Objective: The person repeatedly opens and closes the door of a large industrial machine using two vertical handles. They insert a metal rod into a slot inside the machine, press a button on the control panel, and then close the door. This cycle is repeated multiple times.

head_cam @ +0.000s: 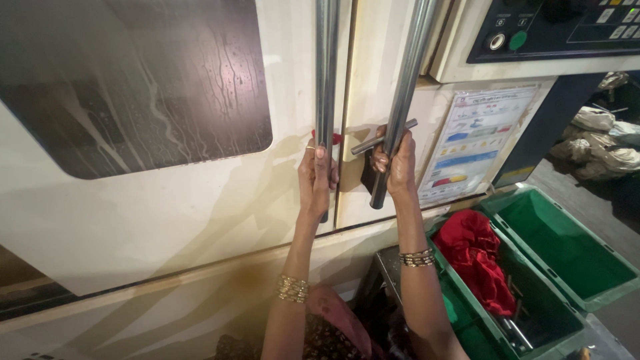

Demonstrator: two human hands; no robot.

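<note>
Cream machine doors fill almost everything ahead of me, streaked with oily runs, and I place everything else from the seam point(343, 133) where the two doors meet. Closest, right of that seam and low, two green crates sit side by side: the nearer crate point(467, 313) holds a crumpled red cloth point(477, 257) and some dark metal parts, the farther crate point(567, 247) looks bare inside. My left hand point(316, 179) is wrapped closed around the left bar handle point(326, 73) just left of the seam. My right hand point(395, 163) is closed around the right bar handle point(408, 87), pinching a short steel rod point(383, 137) crosswise against it. Both handles are polished steel, rigid, probably slick with oil, so I judge a full fist low on the bar grips best; the doors look heavy. Farther left, a dark wet window point(133, 80). Up right, a control panel point(553, 30).
</note>
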